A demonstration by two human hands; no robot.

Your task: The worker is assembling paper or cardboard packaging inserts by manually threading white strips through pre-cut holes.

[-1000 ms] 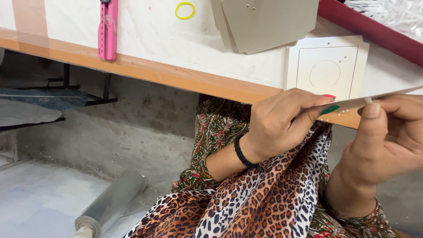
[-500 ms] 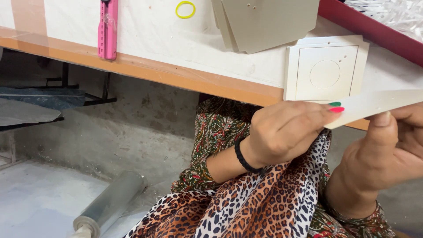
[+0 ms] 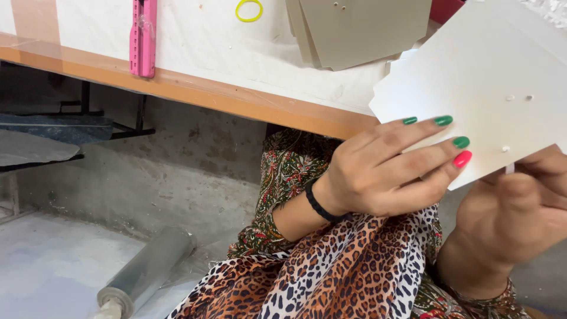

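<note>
Above the hands runs an orange-edged bench (image 3: 195,94), with a rough grey concrete wall (image 3: 195,159) beneath it and a pale concrete floor (image 3: 47,272) to their lower left.

You are looking at a matt, smooth white card (image 3: 490,82), a leopard-print cloth (image 3: 342,277) lying soft and faintly sheeny, a glossy plastic film roll (image 3: 144,274), a rough concrete wall (image 3: 195,165) and a smooth wooden table edge (image 3: 236,103).

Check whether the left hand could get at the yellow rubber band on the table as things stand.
Probably not right away: the left hand is gripping the white card, so it is occupied. The way to the yellow rubber band on the table looks free otherwise, with nothing between.
</note>
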